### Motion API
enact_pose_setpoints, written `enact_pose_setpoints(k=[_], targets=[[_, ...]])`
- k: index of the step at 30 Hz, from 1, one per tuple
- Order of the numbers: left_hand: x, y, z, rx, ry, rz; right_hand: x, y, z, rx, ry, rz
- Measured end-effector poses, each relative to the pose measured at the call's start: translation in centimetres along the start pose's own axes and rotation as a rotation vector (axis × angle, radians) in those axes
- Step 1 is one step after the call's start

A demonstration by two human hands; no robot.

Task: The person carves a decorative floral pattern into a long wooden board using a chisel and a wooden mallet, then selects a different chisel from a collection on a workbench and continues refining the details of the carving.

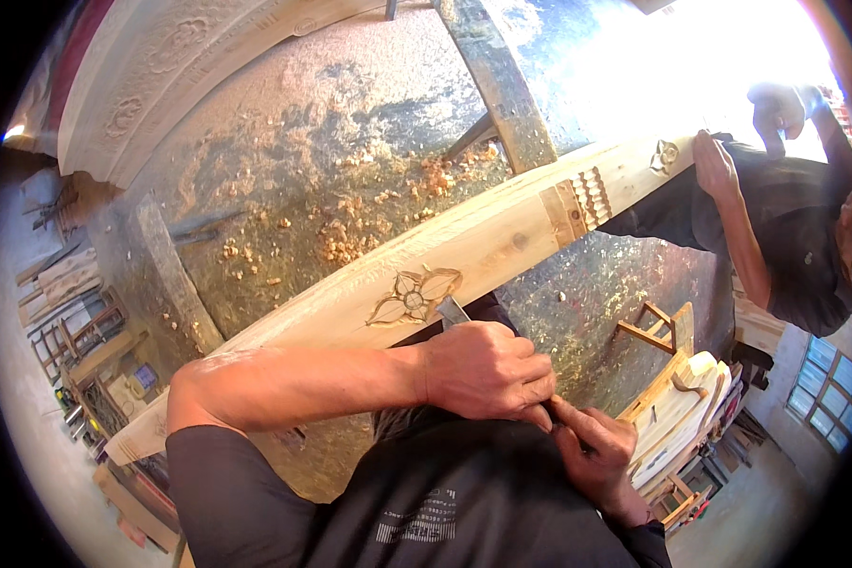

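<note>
My left hand (488,369) is closed round the lower part of a wood chisel (452,310), whose flat metal blade points up at a long pale wooden beam (502,251). The blade tip meets the edge of a carved four-petal flower (412,297) on the beam's face. My right hand (596,450) is closed at the handle end, close beside the left fingers; most of the handle is hidden by my hands. The beam runs slantwise from lower left to upper right, passing behind my left forearm.
At the beam's far right end, a co-worker (786,218) has one hand on it, near another carved motif (664,157). Wood shavings (346,241) litter the floor. Around stand a trestle leg (502,85), a large carved panel (151,85), stacked boards (682,407) and a wooden stool (667,331).
</note>
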State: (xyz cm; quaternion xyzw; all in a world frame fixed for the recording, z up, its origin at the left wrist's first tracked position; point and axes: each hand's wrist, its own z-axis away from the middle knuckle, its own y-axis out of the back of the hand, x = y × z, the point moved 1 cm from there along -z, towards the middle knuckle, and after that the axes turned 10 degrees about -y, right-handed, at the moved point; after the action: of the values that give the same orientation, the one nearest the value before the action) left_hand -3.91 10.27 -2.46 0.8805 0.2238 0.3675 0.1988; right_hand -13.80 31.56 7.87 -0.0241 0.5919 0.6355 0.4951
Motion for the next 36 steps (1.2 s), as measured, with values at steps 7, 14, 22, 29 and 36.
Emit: enact_pose_setpoints(k=[7,14,22,29,36], targets=[[0.0,0.4,0.4,-0.062,-0.025,0.001,-0.4,-1.7,1.0,0.058,-0.029,-0.025],[0.6,0.4,0.4,-0.034,-0.18,-0.043,0.0,-1.5,2.4,0.059,-0.002,-0.039],[0.6,0.4,0.5,-0.068,-0.149,0.006,-0.6,-1.4,2.4,0.029,-0.049,-0.041],[0.4,0.3,0.5,-0.063,-0.158,0.011,-0.7,-1.4,2.6,0.027,-0.064,-0.029],[0.4,0.3,0.5,-0.047,-0.137,0.027,-1.1,-1.4,2.5,0.022,-0.067,0.011]])
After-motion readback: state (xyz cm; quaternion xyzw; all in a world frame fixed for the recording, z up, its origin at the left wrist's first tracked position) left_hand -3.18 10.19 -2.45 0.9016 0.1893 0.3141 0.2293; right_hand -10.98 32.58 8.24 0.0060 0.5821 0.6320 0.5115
